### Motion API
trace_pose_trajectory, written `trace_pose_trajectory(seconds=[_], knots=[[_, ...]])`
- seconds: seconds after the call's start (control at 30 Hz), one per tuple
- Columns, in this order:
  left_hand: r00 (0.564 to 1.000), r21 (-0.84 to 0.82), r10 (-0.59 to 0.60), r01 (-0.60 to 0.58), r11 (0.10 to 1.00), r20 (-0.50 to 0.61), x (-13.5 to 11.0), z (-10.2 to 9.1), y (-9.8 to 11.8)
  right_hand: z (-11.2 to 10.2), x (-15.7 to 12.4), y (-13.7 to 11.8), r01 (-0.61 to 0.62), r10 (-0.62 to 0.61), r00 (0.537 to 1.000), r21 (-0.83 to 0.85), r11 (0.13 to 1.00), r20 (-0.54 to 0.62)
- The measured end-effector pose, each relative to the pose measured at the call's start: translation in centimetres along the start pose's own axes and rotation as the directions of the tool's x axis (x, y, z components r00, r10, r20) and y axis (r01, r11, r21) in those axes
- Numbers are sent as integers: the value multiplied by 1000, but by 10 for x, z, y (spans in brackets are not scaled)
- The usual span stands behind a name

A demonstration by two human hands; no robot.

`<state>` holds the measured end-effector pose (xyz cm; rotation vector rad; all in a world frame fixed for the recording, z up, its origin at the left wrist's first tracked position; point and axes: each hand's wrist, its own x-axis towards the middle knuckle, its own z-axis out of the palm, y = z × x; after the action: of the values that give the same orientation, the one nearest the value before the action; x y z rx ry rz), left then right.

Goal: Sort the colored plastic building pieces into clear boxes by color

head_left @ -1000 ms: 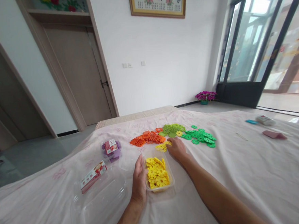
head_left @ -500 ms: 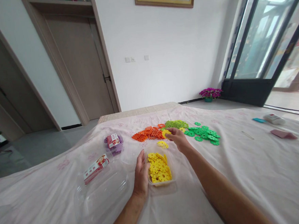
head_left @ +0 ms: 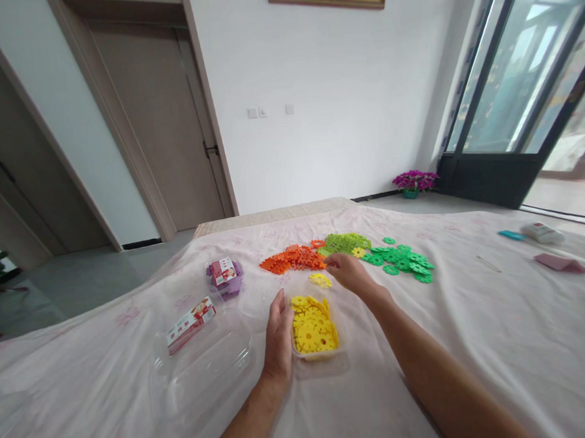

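My left hand (head_left: 279, 337) grips the left wall of a small clear plastic box (head_left: 323, 367), the thumb at its rim. Inside lie several yellow flower-shaped plastic discs (head_left: 313, 327). Beyond the box, my right hand (head_left: 347, 272) is low over the cloth with its fingers curled together; what they hold, if anything, is hidden. Just left of its fingertips and below them lies a loose yellow disc (head_left: 320, 281). An orange heap of discs (head_left: 292, 259) is to the left, a lime-green heap (head_left: 344, 243) behind, and another yellow disc (head_left: 358, 252) beside that heap.
Green discs (head_left: 400, 261) are spread on the right of the pink-white cloth (head_left: 460, 327). At left are a lidded box of purple discs (head_left: 225, 277), a large clear tray (head_left: 207, 365) and a red-white labelled piece (head_left: 191, 324). A pink item (head_left: 560, 262) is at far right.
The yellow disc that was in my right fingers no longer shows there. A disc lies flat on top in the box that was not visible before. My left hand stays on the box.
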<state>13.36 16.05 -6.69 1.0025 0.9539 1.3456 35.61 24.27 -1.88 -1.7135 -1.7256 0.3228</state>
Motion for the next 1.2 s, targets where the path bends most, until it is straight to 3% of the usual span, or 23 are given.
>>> trace_pose_trajectory(seconds=[0.07,0.17,0.33,0.6,0.73,1.0,1.13,1.2], knots=[[1000,-1,11,-11,1000,5,2,-1,-2,8,2,19,35,-29,999,-137,990,42],[1000,4,10,-10,1000,5,3,-2,-5,21,-1,30,170,-136,975,-195,966,176],[1000,-5,-6,6,1000,18,2,-1,-3,30,-12,15,273,-197,938,-260,926,284],[1000,-8,-6,6,1000,28,4,-3,-7,17,-14,-6,309,-204,907,-254,916,368],[1000,-20,-1,1,1000,26,5,-4,-7,18,-13,-4,294,-194,915,-252,922,355],[1000,-39,6,-6,999,4,1,0,-1,27,-16,1,304,-196,940,-427,852,278],[1000,-32,8,-8,999,0,0,1,1,32,-18,5,283,-196,949,-396,874,246],[1000,-33,10,-10,999,-2,-1,1,1,36,-17,9,217,-167,971,-346,913,170]])
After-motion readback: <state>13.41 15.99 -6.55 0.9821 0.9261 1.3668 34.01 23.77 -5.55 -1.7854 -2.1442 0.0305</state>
